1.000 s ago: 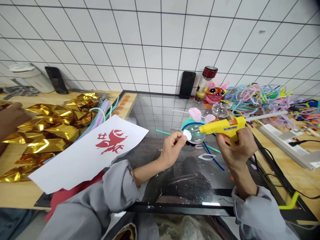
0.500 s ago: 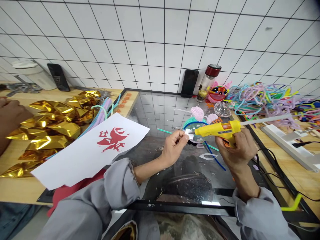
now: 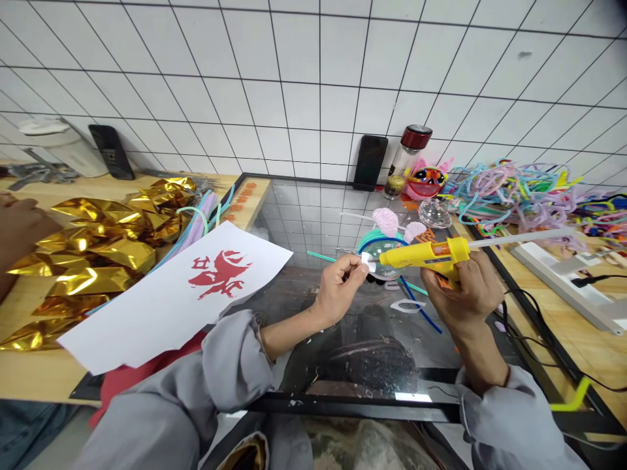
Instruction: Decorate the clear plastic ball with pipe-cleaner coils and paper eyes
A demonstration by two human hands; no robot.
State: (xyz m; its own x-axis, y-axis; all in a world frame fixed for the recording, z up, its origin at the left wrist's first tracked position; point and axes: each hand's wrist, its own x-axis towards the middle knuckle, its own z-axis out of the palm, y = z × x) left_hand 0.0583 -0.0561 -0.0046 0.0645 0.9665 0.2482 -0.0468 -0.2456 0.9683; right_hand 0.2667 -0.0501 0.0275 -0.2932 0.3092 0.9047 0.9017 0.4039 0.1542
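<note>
My left hand (image 3: 339, 284) pinches a small white paper piece (image 3: 367, 261) between thumb and fingers over the glass tabletop (image 3: 304, 222). My right hand (image 3: 463, 292) grips a yellow hot glue gun (image 3: 427, 254), a white glue stick jutting from its back. The nozzle tip touches the white piece. Just behind them lie a clear dome (image 3: 385, 250), a teal hoop and pink fuzzy pieces (image 3: 386, 222). A blue pipe cleaner (image 3: 418, 308) and a white cut-out (image 3: 406, 305) lie on the glass below the gun.
A white sheet with a red paper-cut (image 3: 179, 294) lies left, beside crumpled gold foil (image 3: 93, 248). Another person's hand (image 3: 19, 225) rests at the far left. A phone (image 3: 369, 163), a red-capped jar (image 3: 409, 160), a pipe-cleaner heap (image 3: 519, 189) and a power strip (image 3: 563, 281) stand behind and right.
The glue gun has tilted from aiming left and down to nearly level, and its nozzle has come against the white piece. My left hand stayed almost in place.
</note>
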